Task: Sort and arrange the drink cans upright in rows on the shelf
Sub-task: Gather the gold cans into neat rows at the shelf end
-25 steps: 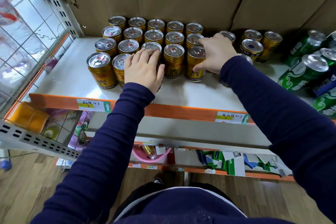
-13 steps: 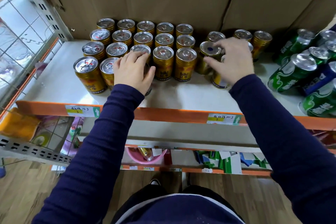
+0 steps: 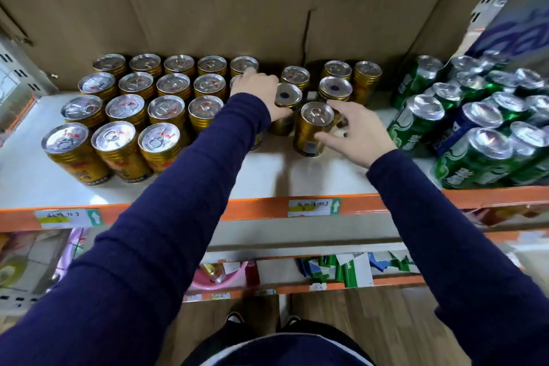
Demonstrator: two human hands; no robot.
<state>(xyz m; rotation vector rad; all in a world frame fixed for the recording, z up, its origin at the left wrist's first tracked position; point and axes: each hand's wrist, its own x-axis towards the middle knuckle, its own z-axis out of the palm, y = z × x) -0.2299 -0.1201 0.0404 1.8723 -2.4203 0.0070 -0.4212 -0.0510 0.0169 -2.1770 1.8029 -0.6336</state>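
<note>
Several gold drink cans [image 3: 127,108] stand upright in rows on the left of the white shelf [image 3: 267,175]. More gold cans [image 3: 337,70] stand loosely at the back middle. My left hand [image 3: 257,90] reaches across the rows and wraps around a gold can with a blue-dotted top [image 3: 287,95]. Just in front of it, my right hand [image 3: 355,128] holds another upright gold can [image 3: 313,128], thumb on its side and fingers behind it.
Green cans [image 3: 416,122] and a blue can [image 3: 463,128] lie tilted in a heap at the right. Cardboard [image 3: 237,9] lines the back. The orange shelf edge [image 3: 416,202] carries price labels. A lower shelf holds a pink bowl [image 3: 205,282] and cartons.
My left hand left the front-row can and reached right to the blue-dotted can. My right hand drew its gold can forward and set it in front. The view shifted right.
</note>
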